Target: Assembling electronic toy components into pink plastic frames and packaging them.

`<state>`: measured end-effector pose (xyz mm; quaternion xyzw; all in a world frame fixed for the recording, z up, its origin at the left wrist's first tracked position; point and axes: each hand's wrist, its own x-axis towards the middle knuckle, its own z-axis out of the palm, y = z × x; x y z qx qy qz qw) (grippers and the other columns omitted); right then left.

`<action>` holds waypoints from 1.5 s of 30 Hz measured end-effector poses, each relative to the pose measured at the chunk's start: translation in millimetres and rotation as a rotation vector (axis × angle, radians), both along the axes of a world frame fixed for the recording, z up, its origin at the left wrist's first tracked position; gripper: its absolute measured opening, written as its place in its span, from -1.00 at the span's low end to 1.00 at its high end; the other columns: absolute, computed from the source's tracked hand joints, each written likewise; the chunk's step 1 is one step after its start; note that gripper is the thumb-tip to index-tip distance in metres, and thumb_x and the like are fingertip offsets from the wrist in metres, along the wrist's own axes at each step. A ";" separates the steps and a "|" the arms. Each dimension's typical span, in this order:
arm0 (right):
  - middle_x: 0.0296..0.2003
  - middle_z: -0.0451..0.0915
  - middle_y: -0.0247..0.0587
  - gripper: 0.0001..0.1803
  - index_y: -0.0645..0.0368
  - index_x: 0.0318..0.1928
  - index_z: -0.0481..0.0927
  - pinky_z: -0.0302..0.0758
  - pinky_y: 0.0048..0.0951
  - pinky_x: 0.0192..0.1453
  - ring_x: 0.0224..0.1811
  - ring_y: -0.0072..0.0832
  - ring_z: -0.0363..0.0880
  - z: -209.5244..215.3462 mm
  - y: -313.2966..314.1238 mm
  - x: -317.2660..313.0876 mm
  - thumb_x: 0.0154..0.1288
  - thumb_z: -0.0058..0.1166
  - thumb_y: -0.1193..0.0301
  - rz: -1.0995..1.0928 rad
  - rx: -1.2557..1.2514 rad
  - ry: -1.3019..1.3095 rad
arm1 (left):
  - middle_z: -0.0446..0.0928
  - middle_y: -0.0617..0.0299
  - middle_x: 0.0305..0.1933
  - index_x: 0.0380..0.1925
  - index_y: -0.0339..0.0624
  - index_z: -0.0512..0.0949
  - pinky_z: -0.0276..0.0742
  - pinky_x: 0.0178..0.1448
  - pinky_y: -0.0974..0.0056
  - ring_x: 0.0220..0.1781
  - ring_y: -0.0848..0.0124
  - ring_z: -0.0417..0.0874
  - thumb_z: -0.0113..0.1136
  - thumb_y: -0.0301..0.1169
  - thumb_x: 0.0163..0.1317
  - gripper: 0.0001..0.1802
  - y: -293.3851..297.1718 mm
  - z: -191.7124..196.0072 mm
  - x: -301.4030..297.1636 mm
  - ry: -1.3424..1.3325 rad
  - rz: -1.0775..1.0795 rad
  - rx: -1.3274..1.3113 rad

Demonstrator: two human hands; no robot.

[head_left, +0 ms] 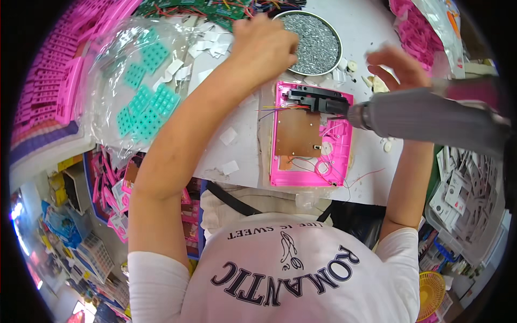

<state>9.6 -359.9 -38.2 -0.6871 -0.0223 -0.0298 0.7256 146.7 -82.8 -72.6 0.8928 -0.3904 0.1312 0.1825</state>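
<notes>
**Head view: pink housing on the bench, driver above it**

The pink plastic housing (312, 137) lies open-side up on the white bench (242, 116), directly in front of the person. A brown circuit board (298, 132) sits inside it, with a black part (315, 100) across its far end and thin wires trailing out over its near edge. It looks light and stiff, a thin moulded shell that would slide easily on the smooth top; the board and wires look delicate, so the raised pink rim at the sides seems the safest place to grip it.

The left hand (264, 46) is beyond the housing's far-left corner, fingers curled loosely down at the rim of a round metal dish of screws (314, 42); whether it has pinched one, I cannot tell. The right hand (396, 67) hovers beyond the housing's far-right corner, fingers half open and blurred, holding nothing visible. A grey power screwdriver (425, 116) reaches in from the housing's right, its tip at the black part.
</notes>
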 end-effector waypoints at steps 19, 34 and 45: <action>-0.26 0.47 -0.31 -0.51 0.23 0.34 0.37 0.45 0.01 0.30 -0.20 -0.48 0.42 71.4 47.2 42.5 0.46 -0.03 0.37 0.208 -0.035 -0.304 | 0.63 0.13 -0.46 -0.51 -0.13 0.65 0.34 -0.02 -0.12 -0.25 0.10 0.63 0.23 -0.23 0.19 -0.77 -19.8 9.5 21.4 -0.045 -0.171 0.057; -0.60 0.45 -0.70 -0.65 -0.17 0.13 0.45 0.48 -0.58 -0.23 -0.54 -0.75 0.37 77.2 77.8 -13.1 0.42 0.16 0.13 0.347 0.248 -0.443 | 0.65 0.43 -0.20 -0.25 0.03 0.65 0.14 0.07 0.12 -0.26 0.43 0.57 0.39 -0.43 0.13 -0.82 8.4 37.9 -100.9 0.143 -0.372 -0.362; -0.60 0.43 -0.63 -0.67 -0.11 0.13 0.40 0.48 -0.52 -0.29 -0.55 -0.68 0.34 73.1 73.4 -6.4 0.46 0.12 0.17 0.454 0.209 -0.465 | 0.61 0.42 -0.29 -0.32 -0.02 0.65 0.17 0.15 0.01 -0.22 0.40 0.55 0.46 -0.34 0.02 -0.79 6.3 27.3 -109.0 0.126 -0.318 -0.416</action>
